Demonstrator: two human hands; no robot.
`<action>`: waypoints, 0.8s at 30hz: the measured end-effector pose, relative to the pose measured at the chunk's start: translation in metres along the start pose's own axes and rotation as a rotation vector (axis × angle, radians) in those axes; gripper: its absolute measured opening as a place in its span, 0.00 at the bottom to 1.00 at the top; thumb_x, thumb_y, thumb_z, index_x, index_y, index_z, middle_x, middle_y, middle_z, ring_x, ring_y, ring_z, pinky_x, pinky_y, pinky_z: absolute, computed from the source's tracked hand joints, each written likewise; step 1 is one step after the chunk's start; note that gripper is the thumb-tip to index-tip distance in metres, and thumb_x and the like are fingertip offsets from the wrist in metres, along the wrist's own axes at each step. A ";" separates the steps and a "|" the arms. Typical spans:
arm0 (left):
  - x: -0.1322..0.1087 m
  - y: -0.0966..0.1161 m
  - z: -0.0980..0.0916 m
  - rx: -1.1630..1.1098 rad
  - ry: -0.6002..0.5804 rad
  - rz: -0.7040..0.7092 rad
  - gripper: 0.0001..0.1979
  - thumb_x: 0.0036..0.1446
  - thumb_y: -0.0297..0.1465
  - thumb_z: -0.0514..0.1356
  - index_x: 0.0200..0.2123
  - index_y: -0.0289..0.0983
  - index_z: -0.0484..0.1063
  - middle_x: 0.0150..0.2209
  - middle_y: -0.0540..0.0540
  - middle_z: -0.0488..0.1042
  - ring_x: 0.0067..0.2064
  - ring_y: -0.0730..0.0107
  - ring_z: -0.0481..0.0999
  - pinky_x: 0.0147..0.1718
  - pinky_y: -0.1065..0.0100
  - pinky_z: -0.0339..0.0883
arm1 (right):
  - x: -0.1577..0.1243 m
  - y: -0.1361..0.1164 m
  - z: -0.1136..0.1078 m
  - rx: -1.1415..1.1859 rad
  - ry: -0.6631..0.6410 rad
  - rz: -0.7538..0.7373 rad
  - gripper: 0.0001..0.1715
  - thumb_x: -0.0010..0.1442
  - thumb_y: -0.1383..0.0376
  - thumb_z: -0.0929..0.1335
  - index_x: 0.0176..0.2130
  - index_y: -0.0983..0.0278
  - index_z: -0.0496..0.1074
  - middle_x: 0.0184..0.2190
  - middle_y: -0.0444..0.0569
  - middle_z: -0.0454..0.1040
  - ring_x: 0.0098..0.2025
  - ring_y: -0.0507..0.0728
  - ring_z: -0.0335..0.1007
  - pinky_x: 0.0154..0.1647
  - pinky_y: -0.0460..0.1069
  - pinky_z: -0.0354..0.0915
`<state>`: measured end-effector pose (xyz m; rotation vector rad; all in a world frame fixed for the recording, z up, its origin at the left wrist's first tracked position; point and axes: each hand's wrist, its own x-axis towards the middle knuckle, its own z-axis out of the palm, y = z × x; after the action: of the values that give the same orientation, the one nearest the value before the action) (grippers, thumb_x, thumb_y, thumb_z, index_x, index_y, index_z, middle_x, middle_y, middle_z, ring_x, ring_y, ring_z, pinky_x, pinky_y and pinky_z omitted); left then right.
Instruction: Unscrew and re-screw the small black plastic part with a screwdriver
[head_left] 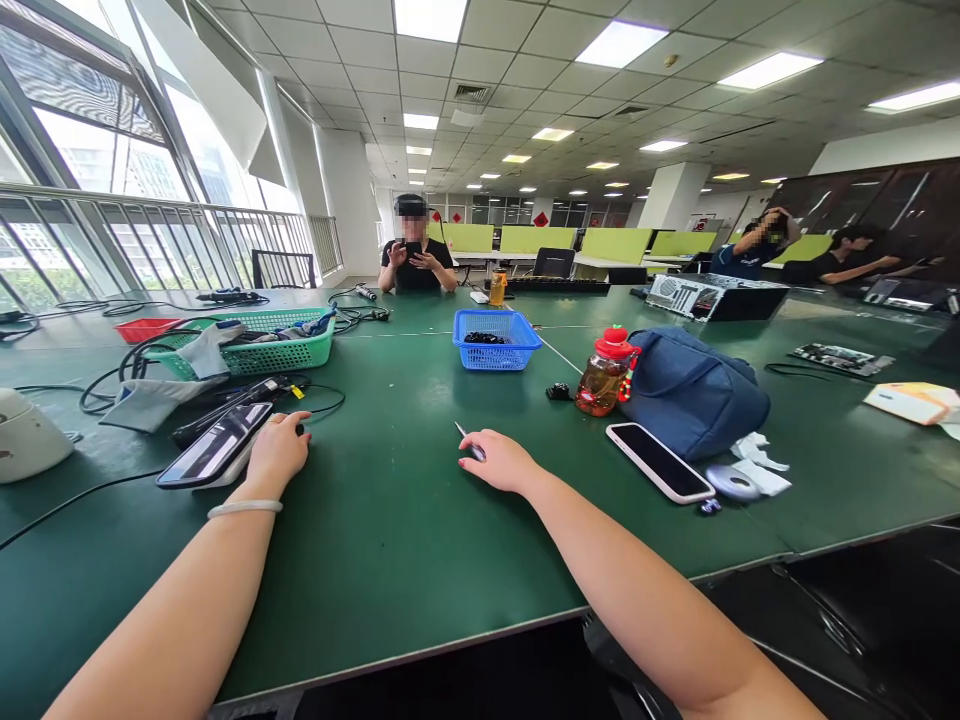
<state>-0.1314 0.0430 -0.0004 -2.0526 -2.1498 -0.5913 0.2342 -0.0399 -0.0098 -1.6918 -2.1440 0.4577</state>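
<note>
My left hand point(281, 450), with a pale bangle at the wrist, rests beside a propped-up phone point(214, 447). Between its thumb and fingers sits a small black object point(301, 430), too small to name. My right hand point(501, 461) lies on the green table point(390, 540) with its fingers closed around a slim, pointed silver tool point(475, 450); the hand covers part of it, and its tip points away to the left. Beyond both hands stands a blue plastic basket point(496, 357) with small black parts point(486, 338) inside.
At left are a green basket point(296, 352) of gloves, black cables and a white rounded object point(26, 437). On the right stand a red-capped bottle point(602, 375), a navy bag point(694, 390), a white-edged phone point(660, 462) and a tape roll point(732, 483). A person point(416, 255) sits opposite.
</note>
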 end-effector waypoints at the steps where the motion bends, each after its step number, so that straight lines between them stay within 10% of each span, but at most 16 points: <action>1: -0.001 0.000 -0.002 -0.027 0.030 -0.008 0.23 0.55 0.33 0.53 0.54 0.37 0.69 0.50 0.37 0.69 0.51 0.54 0.70 0.55 0.58 0.65 | 0.000 0.000 0.000 0.000 -0.001 0.000 0.16 0.60 0.56 0.68 0.47 0.57 0.72 0.41 0.45 0.67 0.36 0.47 0.63 0.33 0.41 0.54; 24: -0.007 -0.006 -0.037 -0.128 0.148 -0.178 0.20 0.54 0.37 0.56 0.49 0.38 0.73 0.45 0.39 0.72 0.54 0.57 0.67 0.55 0.57 0.64 | -0.001 -0.001 -0.003 -0.003 -0.036 0.020 0.17 0.60 0.55 0.67 0.48 0.55 0.71 0.42 0.44 0.66 0.38 0.47 0.64 0.34 0.41 0.54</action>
<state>-0.1436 0.0232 0.0294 -1.8210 -2.2746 -0.8937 0.2351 -0.0405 -0.0073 -1.7205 -2.1562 0.4941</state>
